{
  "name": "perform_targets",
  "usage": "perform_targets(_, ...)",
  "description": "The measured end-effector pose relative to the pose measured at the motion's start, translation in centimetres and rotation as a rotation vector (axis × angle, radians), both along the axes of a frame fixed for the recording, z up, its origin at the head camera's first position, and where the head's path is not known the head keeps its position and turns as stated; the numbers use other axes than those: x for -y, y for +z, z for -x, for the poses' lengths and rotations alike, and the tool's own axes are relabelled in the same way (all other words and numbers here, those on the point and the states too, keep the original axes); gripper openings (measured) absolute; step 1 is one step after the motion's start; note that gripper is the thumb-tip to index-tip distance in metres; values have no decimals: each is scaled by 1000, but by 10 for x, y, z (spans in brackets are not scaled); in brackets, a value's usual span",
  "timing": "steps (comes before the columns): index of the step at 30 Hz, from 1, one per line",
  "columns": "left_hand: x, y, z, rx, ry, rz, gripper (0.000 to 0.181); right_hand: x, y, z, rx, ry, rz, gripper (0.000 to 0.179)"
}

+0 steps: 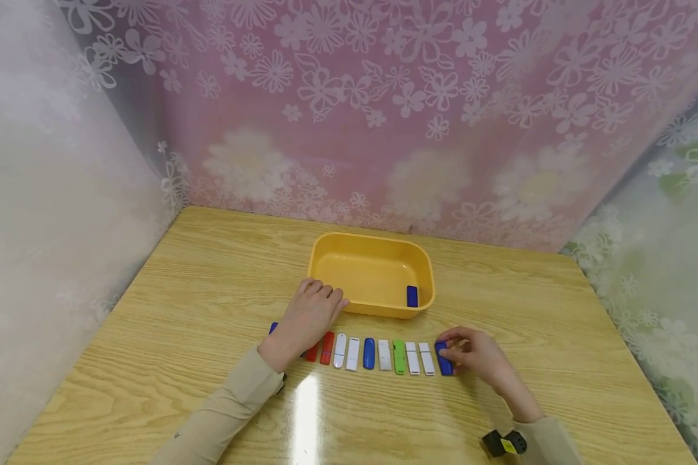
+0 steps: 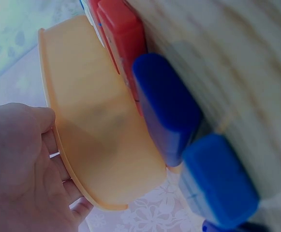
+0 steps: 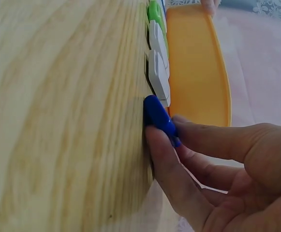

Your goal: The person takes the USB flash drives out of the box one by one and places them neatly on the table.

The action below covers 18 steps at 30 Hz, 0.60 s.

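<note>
A row of USB flash drives in white, red, green and blue lies along the near side of a yellow plastic bin (image 1: 372, 310). My right hand (image 1: 479, 355) pinches the blue USB flash drive (image 1: 444, 359) at the row's right end; in the right wrist view its thumb and fingers meet on that drive (image 3: 159, 116), close to the table. With thumb and fingers on either side of the rim, my left hand (image 2: 29, 159) grips the bin at its near left. The left forearm hides part of the row's left end. Inside the bin, a dark blue flash drive (image 1: 412, 296) lies at the right.
Next to the held drive are two white flash drives (image 1: 426, 359), then a green one (image 1: 399, 357). Red drives (image 1: 326, 349) lie beside the left wrist. The wooden table (image 1: 209, 271) ends at a pink floral curtain (image 1: 349, 129) behind the bin.
</note>
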<state>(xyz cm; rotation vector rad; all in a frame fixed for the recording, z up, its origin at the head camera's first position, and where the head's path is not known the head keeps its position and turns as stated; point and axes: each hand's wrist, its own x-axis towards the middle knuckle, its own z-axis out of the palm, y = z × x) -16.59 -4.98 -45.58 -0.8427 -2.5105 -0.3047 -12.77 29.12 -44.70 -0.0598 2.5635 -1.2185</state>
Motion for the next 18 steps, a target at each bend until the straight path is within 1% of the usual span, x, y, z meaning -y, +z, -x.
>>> perform_targets(2,0,0,0,6,2,4,29,2,1,-1,-14,-2,-29,23)
perform_targets(6,0,0,0,13,5,14,29,5,0,-1,-70,11,-156,21)
perform_targets(9,0,0,0,15,3,15,28,5,1,-2,-94,8,-213,20)
perform_targets(13,0,0,0,18,-1,12,28,6,5,-3,-124,-43,-174,18)
perform_targets(15,0,1,0,18,-1,13,28,7,8,-4,-150,-69,-147,19)
perform_targets(18,0,1,0,18,1,15,28,9,13,-4,-203,-81,-113,24)
